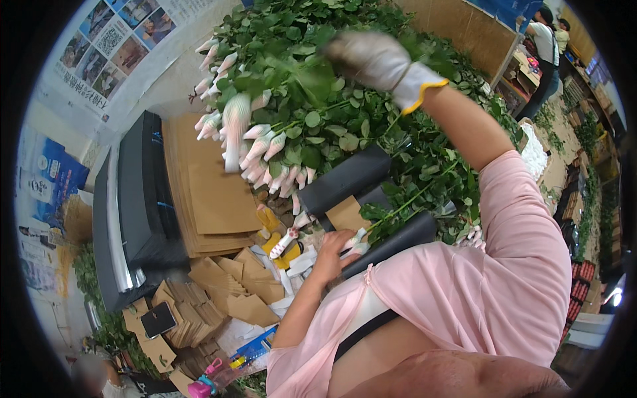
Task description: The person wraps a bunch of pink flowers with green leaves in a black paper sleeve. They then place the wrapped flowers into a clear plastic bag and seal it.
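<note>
My bare left hand (329, 257) is closed around pale rose buds (356, 244) in white netting, whose green stems run up to the right between dark padded rolls (398, 240). My right hand (375, 61), in a white glove with a yellow-edged cuff and dirty fingertips, is raised over a large heap of leafy rose stems (371, 113). Motion smears its fingers and the leaves beside them, so its grip does not show. A larger netted rose (236, 126) stands out to the left of those blurred leaves. More netted rose buds (259, 149) hang along the heap's left edge.
Brown cardboard sheets (222, 179) lean beside a dark grey machine (142, 199). Folded cardboard pieces (199, 305), a phone (158, 320), yellow-handled scissors (286, 245) and white paper scraps (302, 265) lie at the left. A wooden board (464, 40) backs the heap. Other people (545, 50) stand far right.
</note>
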Demonstrator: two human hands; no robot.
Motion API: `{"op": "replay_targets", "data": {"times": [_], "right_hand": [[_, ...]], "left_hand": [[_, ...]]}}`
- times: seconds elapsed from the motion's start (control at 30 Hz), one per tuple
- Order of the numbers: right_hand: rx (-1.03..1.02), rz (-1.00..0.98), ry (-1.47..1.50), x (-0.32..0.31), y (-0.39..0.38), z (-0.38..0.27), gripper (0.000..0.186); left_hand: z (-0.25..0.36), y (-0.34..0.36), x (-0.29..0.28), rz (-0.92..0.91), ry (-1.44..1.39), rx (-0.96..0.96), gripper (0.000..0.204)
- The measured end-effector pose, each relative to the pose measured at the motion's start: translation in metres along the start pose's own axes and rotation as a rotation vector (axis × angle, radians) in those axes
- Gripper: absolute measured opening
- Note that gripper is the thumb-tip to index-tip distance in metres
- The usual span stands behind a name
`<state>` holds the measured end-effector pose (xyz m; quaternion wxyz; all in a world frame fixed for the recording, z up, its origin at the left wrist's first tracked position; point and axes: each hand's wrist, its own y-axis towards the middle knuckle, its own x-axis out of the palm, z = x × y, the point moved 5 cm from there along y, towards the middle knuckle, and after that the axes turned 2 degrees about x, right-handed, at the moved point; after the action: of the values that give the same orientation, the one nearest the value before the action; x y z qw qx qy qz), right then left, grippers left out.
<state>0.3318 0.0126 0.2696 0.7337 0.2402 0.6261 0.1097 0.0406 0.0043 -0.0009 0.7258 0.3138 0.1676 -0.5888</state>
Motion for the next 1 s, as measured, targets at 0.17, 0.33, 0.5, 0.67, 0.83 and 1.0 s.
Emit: {"op": "replay_targets", "data": {"times": [0.17, 0.33, 0.5, 0.67, 0.83, 1.0], "right_hand": [[0.003, 0.178, -0.192, -0.031, -0.079, -0.003, 0.036], [-0.021, -0.214, 0.062, 0.051, -0.206, -0.048, 0.037], [-0.044, -0.414, -0.022, 0.113, -0.275, -0.026, 0.03], [-0.166, -0.314, 0.119, 0.078, -0.254, -0.04, 0.034], [-0.285, -0.468, 0.07, 0.074, -0.257, -0.048, 0.041], [-0.12, -0.538, -0.131, 0.063, -0.231, -0.052, 0.032]], "left_hand": [[-0.01, -0.009, 0.007, 0.035, 0.019, -0.09, 0.054], [-0.017, -0.017, 0.012, 0.197, 0.058, -0.122, 0.057], [-0.009, -0.006, 0.0, 0.229, -0.039, -0.152, 0.054], [0.002, -0.007, -0.007, 0.201, 0.196, -0.064, 0.054], [0.006, 0.002, -0.01, 0.131, 0.164, 0.047, 0.048], [-0.007, 0.01, -0.007, 0.109, 0.012, -0.088, 0.036]]}}
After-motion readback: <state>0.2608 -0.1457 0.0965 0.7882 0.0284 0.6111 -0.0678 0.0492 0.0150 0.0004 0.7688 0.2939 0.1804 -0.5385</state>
